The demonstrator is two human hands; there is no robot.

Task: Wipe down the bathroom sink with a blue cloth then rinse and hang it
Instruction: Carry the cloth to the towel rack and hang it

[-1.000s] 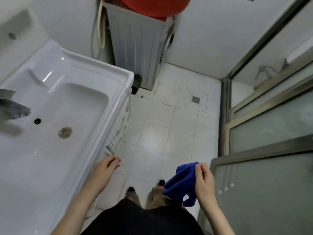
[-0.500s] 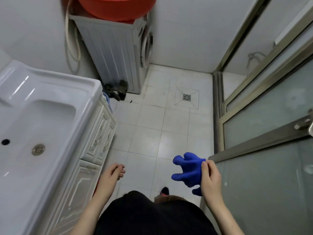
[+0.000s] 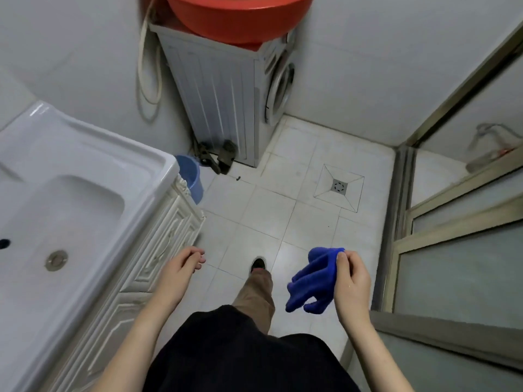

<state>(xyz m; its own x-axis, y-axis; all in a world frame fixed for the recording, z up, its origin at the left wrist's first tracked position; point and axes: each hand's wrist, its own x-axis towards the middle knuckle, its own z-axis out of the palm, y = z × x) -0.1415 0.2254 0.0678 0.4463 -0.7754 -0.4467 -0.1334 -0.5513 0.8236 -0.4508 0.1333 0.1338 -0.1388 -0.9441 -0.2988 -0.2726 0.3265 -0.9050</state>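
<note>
blue cloth (image 3: pixel 314 281), soft and bunched, pinched by right hand (image 3: pixel 351 281)

The person wears a black garment (image 3: pixel 240 360), brown trousers (image 3: pixel 258 295) and a dark shoe (image 3: pixel 258 263).

The sink (image 3: pixel 85 165) on the left looks like glazed white ceramic, smooth and glossy, with bright streaks on its rim. Its drain (image 3: pixel 56 260) is dull metal. The cabinet (image 3: pixel 158 250) below is white, with raised moulded panels and a soft sheen. The blue cloth (image 3: pixel 314 281) at the near right is thick, fuzzy and matt. The floor tiles (image 3: pixel 254 210) are pale, smooth and faintly shiny. Far off, the red basin (image 3: pixel 240 21) is glossy plastic, and the washing machine (image 3: pixel 215 89) has a ribbed grey side. The door (image 3: pixel 458 278) on the right has frosted glass in brushed metal frames.
</note>
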